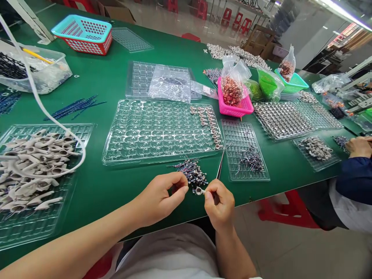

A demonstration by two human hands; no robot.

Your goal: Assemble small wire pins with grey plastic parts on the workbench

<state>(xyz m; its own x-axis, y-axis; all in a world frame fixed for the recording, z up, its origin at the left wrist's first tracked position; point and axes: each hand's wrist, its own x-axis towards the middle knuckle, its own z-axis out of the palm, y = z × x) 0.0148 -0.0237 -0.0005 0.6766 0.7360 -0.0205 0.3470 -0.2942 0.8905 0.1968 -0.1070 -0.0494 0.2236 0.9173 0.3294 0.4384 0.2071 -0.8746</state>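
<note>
My right hand is closed, pinching a small white earbud shell by its stem, round opening upward. A pair of metal tweezers sticks up out of the same hand, tips pointing away from me. Just left of the shell, my left hand has thumb and forefinger pressed together; whatever is between them is too small to make out. Behind both hands lies a pile of tiny wired parts. A clear moulded tray lies beyond it, with shells set in cells at its right end.
At left, a tray heaped with white shells sits under a white cable. A small tray of wired parts lies right of the large one. A pink basket stands behind; a co-worker's hand is at far right.
</note>
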